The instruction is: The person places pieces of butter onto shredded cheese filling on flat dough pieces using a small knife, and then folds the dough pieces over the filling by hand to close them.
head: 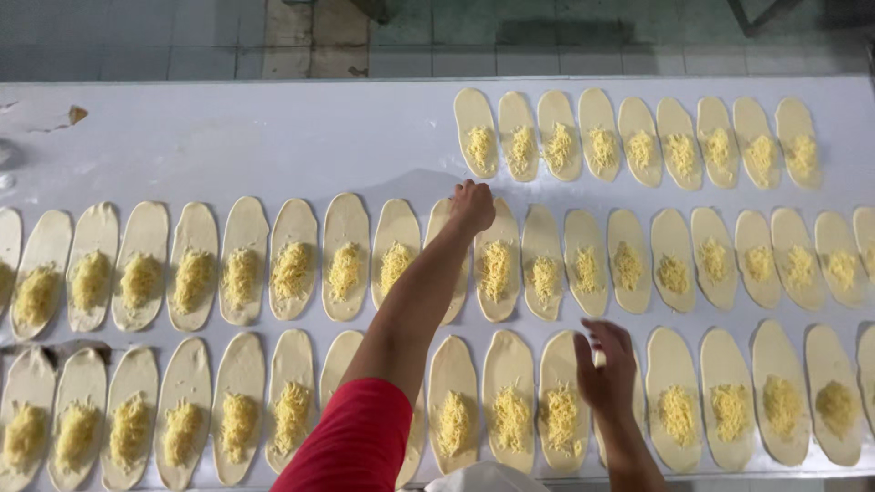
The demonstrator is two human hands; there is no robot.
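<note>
At frame centre, the left hand point(472, 205), fingers curled together, pinches the top of a pale oval dough piece heaped with shredded yellow cheese point(447, 260); seemingly folding begins. Lower right, the right hand point(606, 369), fingers loosely closed, rests on another dough oval point(562, 401) atop the white table point(273, 137).

The desk point(228, 137) lies bare left of the top row of dough ovals point(638, 138). Below that row, cheese-topped ovals point(292, 260) crowd edge to edge, leaving only narrow lanes between rows.

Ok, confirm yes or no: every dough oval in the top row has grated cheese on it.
Yes. Each dough oval in the top row carries a mound of grated cheese.
</note>
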